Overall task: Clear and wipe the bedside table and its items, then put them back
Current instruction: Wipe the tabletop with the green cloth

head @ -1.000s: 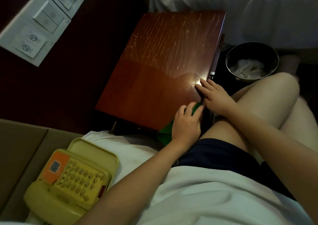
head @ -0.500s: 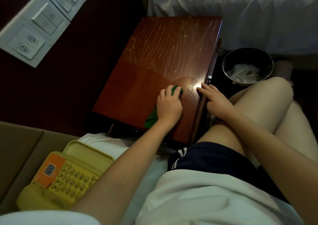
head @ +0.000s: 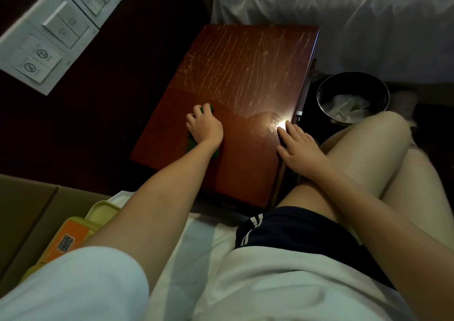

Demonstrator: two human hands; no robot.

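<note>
Left hand (head: pixel 205 129) clenched over green cloth (head: pixel 206 108), pressing it on bench (head: pixel 245 75), left of centre. Right hand (head: pixel 298 144) released, fingers flat on bench's right edge. Streaks (head: pixel 248 58) on far half. Bin (head: pixel 353 74) right of bench. Phone (head: pixel 73 232) near left.

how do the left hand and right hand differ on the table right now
The left hand grips a green cloth; the right hand holds nothing. The left hand's fingers are curled over the cloth, while the right hand's lie straight and flat. The left hand is well in on the bedside table; the right hand sits at its right edge. Both rest on the tabletop.
</note>
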